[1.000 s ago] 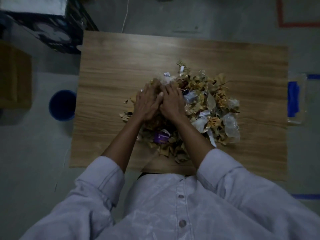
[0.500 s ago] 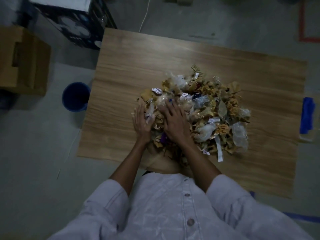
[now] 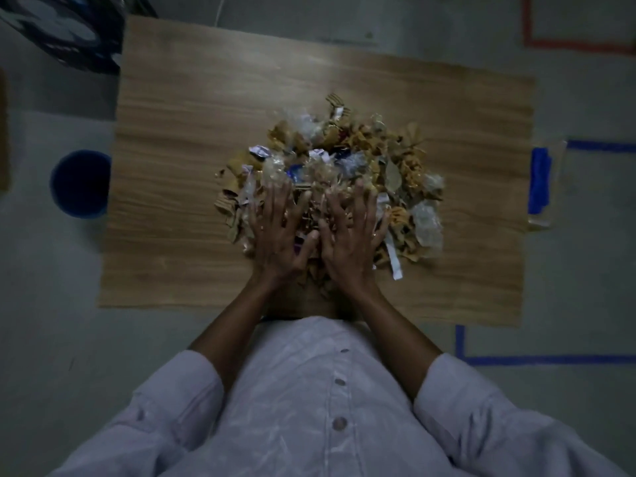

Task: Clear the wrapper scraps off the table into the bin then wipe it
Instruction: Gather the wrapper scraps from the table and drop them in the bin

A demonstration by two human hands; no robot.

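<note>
A wooden table [image 3: 206, 139] stands on a grey floor [image 3: 51, 321] and is seen from above. Near its middle, a little toward the person, lies a big pile of wrapper scraps [image 3: 361, 149]. It is made of brown and golden paper pieces, clear plastic bits and some white and blue ones. A white strip [image 3: 395, 263] sticks out from the near right side of the pile.

Both hands lie on the near part of the pile, palms down. The left hand [image 3: 278, 235] has its fingers straight and spread, with the fingertips among the scraps, and it grips nothing. The right hand [image 3: 351, 242] is just beside it in the same manner: fingers straight and wide apart, flat on the scraps, holding nothing. The two thumbs are close to each other.

The bin [image 3: 81, 183], round and dark blue, stands on the floor just beside the left edge of the table, well apart from the pile. Its inside is too dark to see.

At the right edge of the table there is a blue strip [image 3: 540, 180] on something clear; I cannot tell what it is. Blue tape lines [image 3: 550, 359] and red tape [image 3: 578, 46] mark the floor. A dark box [image 3: 69, 29] with pale patches stands by the far left corner. The person wears a pale buttoned shirt [image 3: 309, 390].
</note>
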